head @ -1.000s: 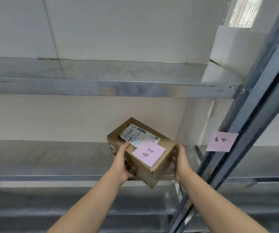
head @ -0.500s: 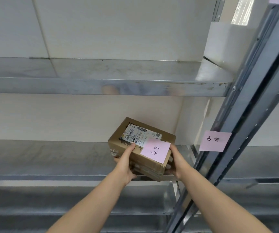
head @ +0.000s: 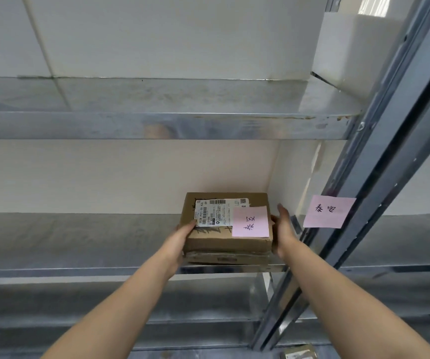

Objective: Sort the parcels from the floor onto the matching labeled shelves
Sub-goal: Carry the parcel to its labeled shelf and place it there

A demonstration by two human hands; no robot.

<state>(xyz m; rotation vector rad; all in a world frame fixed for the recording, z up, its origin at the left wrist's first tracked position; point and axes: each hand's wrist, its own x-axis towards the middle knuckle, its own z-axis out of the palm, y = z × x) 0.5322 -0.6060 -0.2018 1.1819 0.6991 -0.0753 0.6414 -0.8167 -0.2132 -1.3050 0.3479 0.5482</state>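
The cardboard parcel [head: 227,246] lies between my hands at the metal shelf's [head: 79,242] front edge, long axis running hand to hand, labelled face up. My left hand [head: 180,238] grips its left end, thumb on top. My right hand [head: 284,229] presses the right end with straight fingers, so I judge any push goes straight ahead.

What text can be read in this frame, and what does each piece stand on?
"泰安", handwritten, on the pink sticky note atop the parcel.
"泰安", apparently, on the second pink note stuck to the shelf upright.
"S029 P021-00 A26", roughly, on the shipping label; its fine print is too small to read.
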